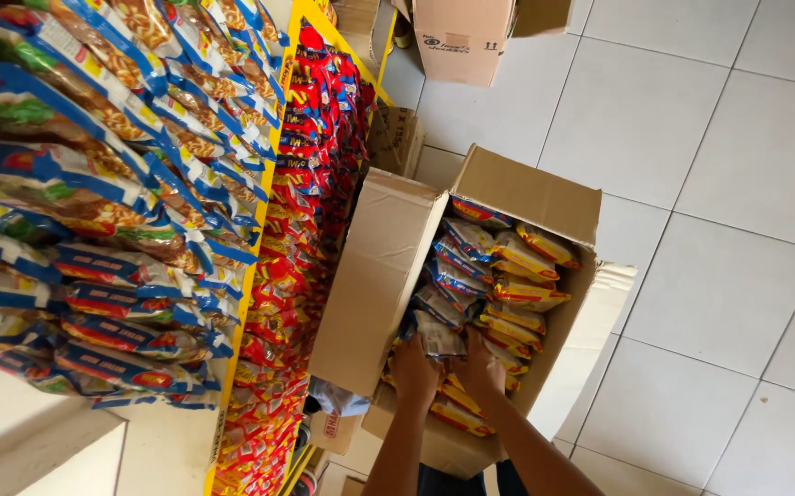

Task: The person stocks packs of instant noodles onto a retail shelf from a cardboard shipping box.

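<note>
Both hands were down in the open cardboard box [388, 266] on the tiled floor [719, 184]. The left hand [413, 367] and right hand [480, 366] had their fingers curled around a bundle of blue-and-white snack packets [434, 335] (yellow ones packed just beside). Shelves [273, 174] of more packets stood right next to the box.

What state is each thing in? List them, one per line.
Cardboard box: open, flaps out, full of packets.
Packets in the box: stacked in rows.
Left hand: down in the box, on the packets.
Right hand: down in the box, on the packets.
Shelves: stocked with packets.
Second box: on the floor, flap open.
</note>
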